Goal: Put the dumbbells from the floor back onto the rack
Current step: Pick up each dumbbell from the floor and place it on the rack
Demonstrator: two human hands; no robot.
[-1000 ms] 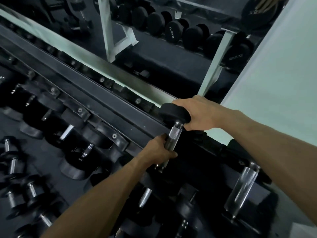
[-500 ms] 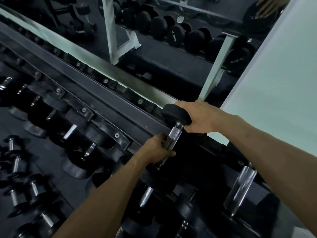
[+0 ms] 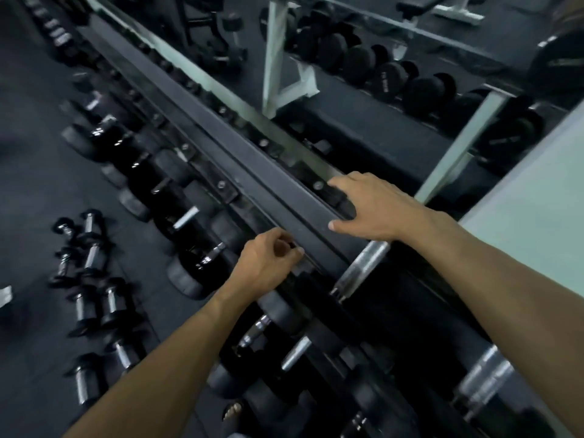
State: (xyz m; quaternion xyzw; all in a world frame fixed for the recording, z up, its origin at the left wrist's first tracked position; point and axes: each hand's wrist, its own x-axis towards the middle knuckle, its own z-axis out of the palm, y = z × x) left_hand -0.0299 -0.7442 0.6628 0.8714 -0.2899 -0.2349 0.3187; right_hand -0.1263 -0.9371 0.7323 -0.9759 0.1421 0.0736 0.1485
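The dumbbell point(image 3: 363, 268) lies on the top tier of the black rack point(image 3: 252, 159). Its knurled steel handle shows just below my right hand point(image 3: 374, 210). That hand lies flat with fingers spread over the dumbbell's far head and the rack's top rail. My left hand point(image 3: 268, 263) hovers left of the handle, fingers loosely curled, holding nothing. Several small black dumbbells point(image 3: 91, 257) lie on the dark floor at the left.
Lower rack tiers hold a row of black dumbbells point(image 3: 196, 263) running from upper left to lower right. A mirror behind the rack reflects a white-framed rack of dumbbells point(image 3: 395, 80). A pale wall point(image 3: 537, 191) stands at the right.
My left hand let go of the dumbbell handle and drew back to the left. My right hand opened flat over the head. The view swung left, showing the floor dumbbells.
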